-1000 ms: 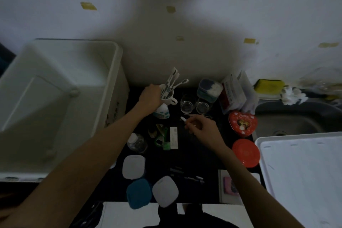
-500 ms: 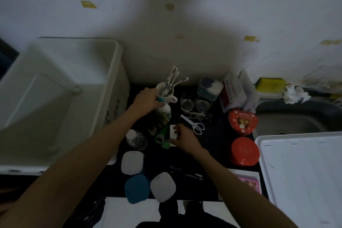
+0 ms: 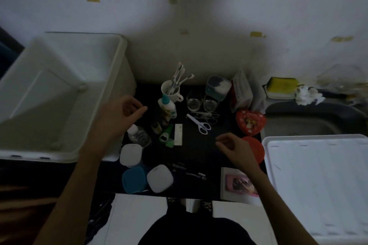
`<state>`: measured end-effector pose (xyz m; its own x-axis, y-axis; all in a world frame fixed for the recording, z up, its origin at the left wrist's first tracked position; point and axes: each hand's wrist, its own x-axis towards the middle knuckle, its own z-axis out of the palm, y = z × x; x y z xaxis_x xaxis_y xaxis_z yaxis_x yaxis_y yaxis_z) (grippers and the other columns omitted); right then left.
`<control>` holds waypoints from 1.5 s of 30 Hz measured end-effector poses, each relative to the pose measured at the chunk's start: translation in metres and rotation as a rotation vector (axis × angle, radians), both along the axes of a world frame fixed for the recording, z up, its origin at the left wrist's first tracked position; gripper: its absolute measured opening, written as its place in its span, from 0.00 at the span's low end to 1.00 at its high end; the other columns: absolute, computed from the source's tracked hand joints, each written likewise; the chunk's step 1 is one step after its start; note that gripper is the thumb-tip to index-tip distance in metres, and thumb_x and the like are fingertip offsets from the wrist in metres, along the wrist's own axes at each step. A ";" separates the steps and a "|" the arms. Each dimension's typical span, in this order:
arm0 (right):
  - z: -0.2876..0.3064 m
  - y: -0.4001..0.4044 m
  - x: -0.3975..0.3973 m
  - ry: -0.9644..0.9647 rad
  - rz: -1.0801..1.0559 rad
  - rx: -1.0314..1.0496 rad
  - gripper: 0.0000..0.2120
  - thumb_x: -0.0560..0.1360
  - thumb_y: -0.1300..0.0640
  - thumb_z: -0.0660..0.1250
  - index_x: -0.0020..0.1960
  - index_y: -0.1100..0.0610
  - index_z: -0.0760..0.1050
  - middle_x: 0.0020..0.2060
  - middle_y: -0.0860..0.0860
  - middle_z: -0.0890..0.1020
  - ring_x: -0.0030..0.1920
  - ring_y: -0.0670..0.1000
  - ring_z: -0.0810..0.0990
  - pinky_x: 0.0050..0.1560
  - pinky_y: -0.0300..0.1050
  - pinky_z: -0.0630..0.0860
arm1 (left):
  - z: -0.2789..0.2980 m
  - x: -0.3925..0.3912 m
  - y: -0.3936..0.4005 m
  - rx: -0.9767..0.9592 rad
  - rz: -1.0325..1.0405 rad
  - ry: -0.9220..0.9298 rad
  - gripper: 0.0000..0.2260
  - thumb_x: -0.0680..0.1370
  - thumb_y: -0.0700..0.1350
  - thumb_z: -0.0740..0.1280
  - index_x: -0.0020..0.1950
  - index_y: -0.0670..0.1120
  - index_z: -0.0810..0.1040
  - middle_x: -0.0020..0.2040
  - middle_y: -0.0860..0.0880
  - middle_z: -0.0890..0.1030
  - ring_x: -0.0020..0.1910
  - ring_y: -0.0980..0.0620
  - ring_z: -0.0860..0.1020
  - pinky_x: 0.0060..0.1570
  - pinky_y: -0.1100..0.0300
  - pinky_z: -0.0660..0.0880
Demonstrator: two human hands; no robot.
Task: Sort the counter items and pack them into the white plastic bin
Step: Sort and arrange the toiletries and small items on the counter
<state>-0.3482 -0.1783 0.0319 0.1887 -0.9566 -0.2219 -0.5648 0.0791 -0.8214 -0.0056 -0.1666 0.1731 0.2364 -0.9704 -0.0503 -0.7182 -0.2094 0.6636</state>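
Head view, left hand [image 3: 121, 114] empty, right hand [image 3: 234, 148] empty

A dim home kitchen, by the look of it: a dark steel sink [image 3: 310, 123] set into the black surface [image 3: 197, 151], a yellow sponge [image 3: 281, 85] behind it, and a white draining tray [image 3: 318, 185] alongside.

The white bin [image 3: 111, 93] at the counter's left edge looks like smooth matt plastic. The counter [image 3: 195, 151] is dark and matt. Two tumblers [image 3: 193, 102] near its back edge are clear glass. The heart-shaped tin [image 3: 250, 122] is glossy red.
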 end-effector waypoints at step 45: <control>-0.073 0.100 -0.110 0.634 0.279 0.073 0.34 0.60 0.48 0.80 0.61 0.57 0.71 0.57 0.54 0.72 0.57 0.53 0.70 0.54 0.43 0.72 | -0.213 -0.263 0.139 0.549 0.243 0.693 0.18 0.76 0.42 0.71 0.62 0.42 0.70 0.47 0.46 0.78 0.37 0.55 0.77 0.27 0.69 0.74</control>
